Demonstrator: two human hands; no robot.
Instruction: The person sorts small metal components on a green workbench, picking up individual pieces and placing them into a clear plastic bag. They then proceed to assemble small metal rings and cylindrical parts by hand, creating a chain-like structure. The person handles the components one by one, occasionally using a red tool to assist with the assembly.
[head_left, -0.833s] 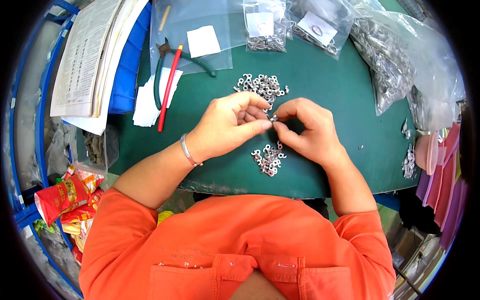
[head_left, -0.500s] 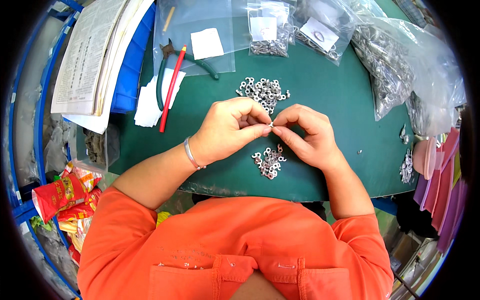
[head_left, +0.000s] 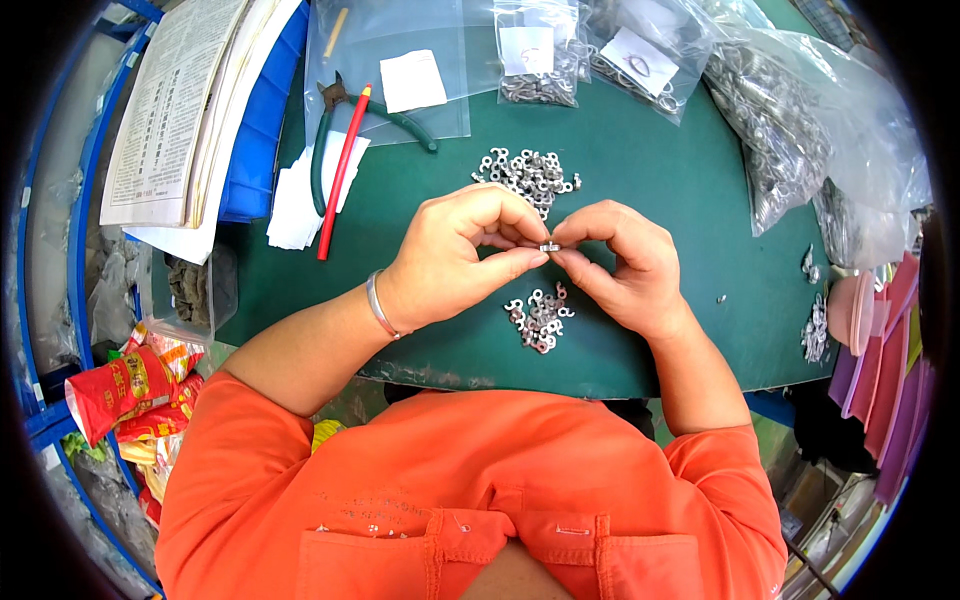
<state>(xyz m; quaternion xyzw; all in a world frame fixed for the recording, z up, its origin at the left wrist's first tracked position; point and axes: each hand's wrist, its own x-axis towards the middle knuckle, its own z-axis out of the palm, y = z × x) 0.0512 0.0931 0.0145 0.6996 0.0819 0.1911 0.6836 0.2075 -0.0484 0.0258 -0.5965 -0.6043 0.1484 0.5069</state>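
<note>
Between my two hands is a small silvery metal piece [head_left: 549,247], pinched from both sides over the green table. My left hand [head_left: 465,235], with a bangle on its wrist, grips it between thumb and forefinger. On the other side my right hand [head_left: 622,262] has thumb and forefinger closed on the same piece. Just beyond the hands lies a heap of small hook-shaped metal parts [head_left: 528,175]. A smaller pile of similar parts [head_left: 540,318] rests nearer to me, below the fingers. The held piece's exact form is partly covered by my fingertips.
Green-handled cutters [head_left: 325,150] and a red pencil [head_left: 345,170] lie at the left by white paper slips. Clear bags of metal parts [head_left: 540,85] line the back, with a bulging bag [head_left: 770,130] at the right. A blue bin [head_left: 262,140] stands left.
My fingertips have turned the small metal piece, and more of it shows between them. My right hand has shifted slightly right. The piles look the same.
</note>
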